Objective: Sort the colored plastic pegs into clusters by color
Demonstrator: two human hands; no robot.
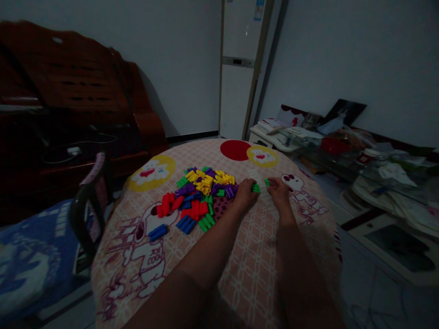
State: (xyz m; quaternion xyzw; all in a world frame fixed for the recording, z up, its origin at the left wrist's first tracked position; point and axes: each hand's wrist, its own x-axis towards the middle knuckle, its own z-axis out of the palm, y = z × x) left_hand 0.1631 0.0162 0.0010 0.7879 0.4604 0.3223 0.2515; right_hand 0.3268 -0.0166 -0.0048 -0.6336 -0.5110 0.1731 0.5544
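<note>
Both hands rest near the far edge of the round tabletop [260,274]. The left hand [245,193] pinches a green peg [255,188]; the right hand [278,192] pinches a smaller green piece [266,182] (barely visible). The coloured peg pile [197,194] lies just left.

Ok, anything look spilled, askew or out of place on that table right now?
Nothing is damaged. The coloured pegs lie in a loose heap on the round table, roughly bunched by colour. The left hand and right hand each pinch a green piece, just right of the heap. The clutter on the floor to the right is messy.
</note>
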